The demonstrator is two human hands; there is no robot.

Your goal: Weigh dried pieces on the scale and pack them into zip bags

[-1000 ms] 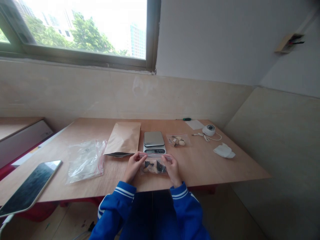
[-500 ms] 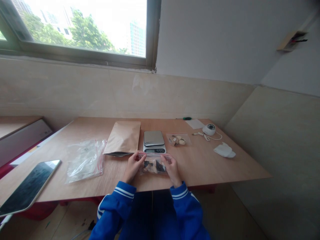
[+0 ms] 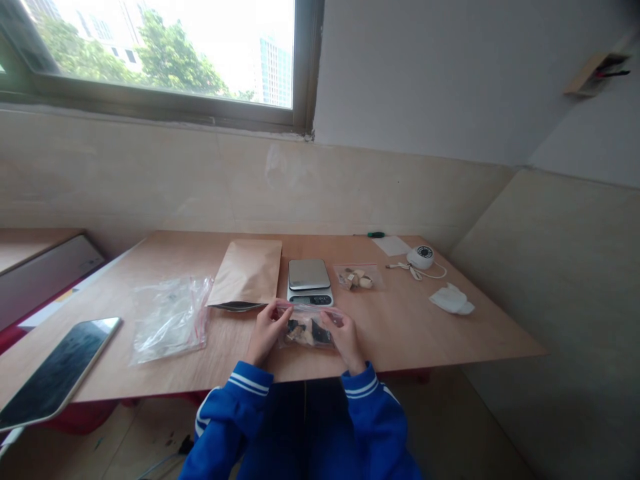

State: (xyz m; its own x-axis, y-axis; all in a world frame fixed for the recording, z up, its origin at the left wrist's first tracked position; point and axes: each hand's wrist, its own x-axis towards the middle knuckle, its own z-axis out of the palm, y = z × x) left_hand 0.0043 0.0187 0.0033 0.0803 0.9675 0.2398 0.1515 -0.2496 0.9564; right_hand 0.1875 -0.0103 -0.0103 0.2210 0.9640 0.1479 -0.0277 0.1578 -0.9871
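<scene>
A clear zip-lock bag (image 3: 307, 333) with dark and tan pieces inside lies near the table's front edge. My left hand (image 3: 269, 329) pinches its top left corner between thumb and fingers. At the other end of the zip strip, my right hand (image 3: 345, 337) grips the top right corner. Just beyond the bag stands a small kitchen scale (image 3: 309, 275) with a silver plate, nothing resting on it. A second zip-lock bag (image 3: 358, 277) with pale pieces lies right of the scale.
Left of the scale lies a brown paper pouch (image 3: 249, 270), then empty clear bags (image 3: 170, 320) and a phone or tablet (image 3: 60, 373). At the right are a white camera-like device (image 3: 420, 257) with its cable, a crumpled white tissue (image 3: 451, 299), paper (image 3: 391, 246) and a green-handled screwdriver (image 3: 375, 235).
Both hands keep their hold on the bag's top corners, with hardly any movement. The view has shifted very slightly.
</scene>
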